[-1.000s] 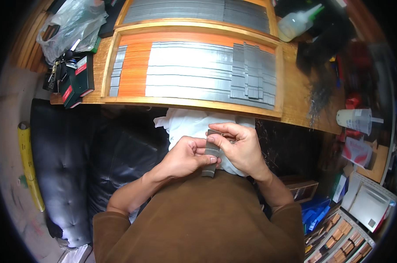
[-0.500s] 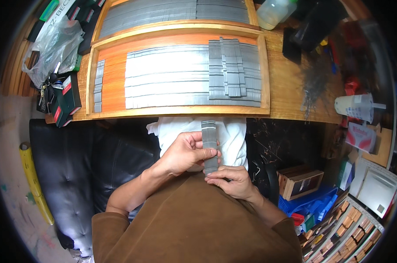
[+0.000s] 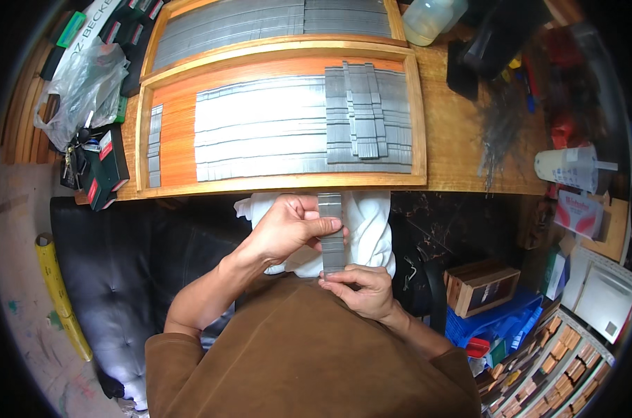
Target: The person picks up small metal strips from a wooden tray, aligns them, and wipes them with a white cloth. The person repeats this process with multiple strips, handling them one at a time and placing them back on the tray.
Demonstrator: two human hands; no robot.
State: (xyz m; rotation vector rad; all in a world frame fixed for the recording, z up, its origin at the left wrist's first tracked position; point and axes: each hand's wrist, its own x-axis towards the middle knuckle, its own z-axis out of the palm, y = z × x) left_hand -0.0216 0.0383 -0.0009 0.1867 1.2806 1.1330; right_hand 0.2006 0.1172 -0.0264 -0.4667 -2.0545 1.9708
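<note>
The left hand (image 3: pixel 288 226) pinches the upper half of a long grey strip of metal staples (image 3: pixel 332 233), thumb across its face, while the right hand (image 3: pixel 363 289) pinches its lower end between fingertips; both grips are pressed together on the strip, which stands roughly upright over a white cloth (image 3: pixel 371 223) in the person's lap, just short of the counter (image 3: pixel 462 132). The strip looks like many thin pieces stuck side by side, so the likeliest trouble, as I judge it, is bending: if the two grips twist or push against each other, it could snap or shed pieces onto the cloth or the black padded seat (image 3: pixel 120 258), where they would be hard to find. A loosened lower grip could let it swing and slide out. Carried forward carelessly, it might also knock the loose stack of strips (image 3: pixel 361 111) lying crosswise in the orange wooden tray (image 3: pixel 173 132) out of line.
</note>
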